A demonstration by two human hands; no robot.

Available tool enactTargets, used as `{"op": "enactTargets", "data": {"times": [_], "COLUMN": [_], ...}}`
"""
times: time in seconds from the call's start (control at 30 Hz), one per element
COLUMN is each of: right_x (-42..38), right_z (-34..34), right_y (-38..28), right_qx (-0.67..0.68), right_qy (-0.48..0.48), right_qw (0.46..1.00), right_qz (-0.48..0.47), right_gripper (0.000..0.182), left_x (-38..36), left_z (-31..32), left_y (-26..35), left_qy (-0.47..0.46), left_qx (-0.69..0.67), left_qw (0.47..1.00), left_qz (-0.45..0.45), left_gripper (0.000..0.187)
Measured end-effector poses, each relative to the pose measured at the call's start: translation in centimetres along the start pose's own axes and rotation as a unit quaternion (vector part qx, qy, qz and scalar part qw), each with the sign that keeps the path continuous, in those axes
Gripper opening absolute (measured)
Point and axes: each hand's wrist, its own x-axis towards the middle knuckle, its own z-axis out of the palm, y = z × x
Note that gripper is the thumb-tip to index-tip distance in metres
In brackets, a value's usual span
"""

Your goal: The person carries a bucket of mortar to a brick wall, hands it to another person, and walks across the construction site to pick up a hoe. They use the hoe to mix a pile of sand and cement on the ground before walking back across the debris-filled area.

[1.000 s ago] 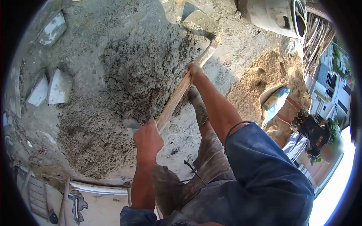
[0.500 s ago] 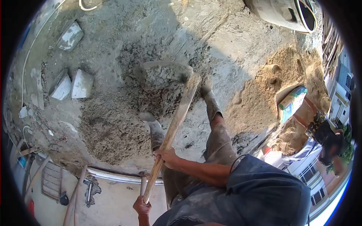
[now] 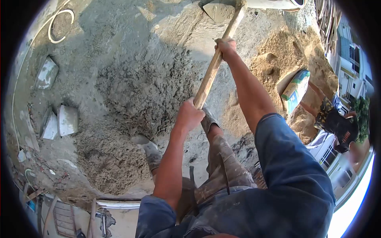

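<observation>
Both of my hands are wrapped around the wooden handle (image 3: 209,79) of a hoe. My left hand (image 3: 190,115) grips its lower end, just in front of my body. Farther up the handle, my right hand (image 3: 226,48) holds it with the arm stretched forward. The wide hoe blade (image 3: 219,12) is at the top of the view, over the wet grey ground beyond the mortar. Below and left of the handle spreads a rough heap of grey mortar (image 3: 147,91). My boots stand at its near edge.
A sand pile (image 3: 274,55) lies to the right, with a printed bag (image 3: 297,90) on it and another person (image 3: 343,123) beside it. Several grey pails (image 3: 68,120) lie at left. A pale hose (image 3: 50,29) curls at upper left. A wall borders the bottom left.
The hoe blade has swung up from the mortar to the far top of the view. Both hands have moved forward and up with the handle; the right arm is now extended.
</observation>
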Motion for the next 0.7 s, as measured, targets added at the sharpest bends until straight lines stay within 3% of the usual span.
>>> {"op": "enactTargets", "data": {"times": [0.07,0.13,0.17,0.2,0.33,0.4,0.47,0.53,0.57,0.6,0.67,0.7], "right_x": [3.3,2.5,1.8,0.2,-7.7,-14.2,-20.8,-25.7,-29.3,-32.7,-37.6,-38.9], "right_z": [0.3,1.0,1.5,2.2,4.9,6.0,8.2,9.6,9.7,10.0,11.3,11.3], "right_y": [-0.9,-1.0,-0.8,0.1,4.7,5.4,6.8,10.2,10.0,9.6,9.4,9.7], "right_qx": [-0.053,-0.101,-0.144,-0.083,-0.141,-0.195,-0.168,-0.269,-0.275,-0.215,-0.086,-0.066], "right_qy": [-0.015,-0.020,-0.024,-0.018,-0.018,-0.068,-0.034,-0.202,-0.215,-0.183,-0.123,-0.142], "right_qw": [0.998,0.994,0.988,0.994,0.982,0.967,0.963,0.930,0.927,0.947,0.968,0.971], "right_qz": [-0.011,0.021,0.052,0.066,0.128,0.153,0.209,0.149,0.134,0.155,0.202,0.178], "right_gripper": [0.014,0.013,0.014,0.012,0.011,0.009,0.010,0.013,0.013,0.012,0.012,0.011], "left_x": [1.7,1.1,-1.6,-3.3,-11.6,-16.7,-22.0,-27.0,-29.6,-31.9,-36.0,-37.9], "left_z": [0.0,-0.8,-2.6,-3.2,-6.1,-7.8,-9.6,-12.0,-12.8,-13.6,-15.7,-16.4], "left_y": [0.9,1.0,2.3,1.5,-2.1,-4.0,-5.7,-7.5,-8.4,-9.5,-10.9,-10.8], "left_qy": [-0.032,-0.006,-0.023,-0.020,-0.018,-0.025,-0.020,-0.027,-0.047,-0.024,0.003,-0.028], "left_qx": [-0.038,-0.019,-0.016,-0.016,0.009,0.015,0.023,0.016,0.015,0.010,0.043,0.088], "left_qw": [0.999,0.999,1.000,1.000,0.999,0.999,0.995,0.992,0.987,0.989,0.998,0.989], "left_qz": [0.006,0.041,-0.008,-0.010,-0.027,-0.038,-0.091,-0.119,-0.150,-0.146,-0.053,-0.111], "left_gripper": [0.034,0.034,0.036,0.036,0.037,0.037,0.032,0.033,0.034,0.034,0.026,0.037]}}
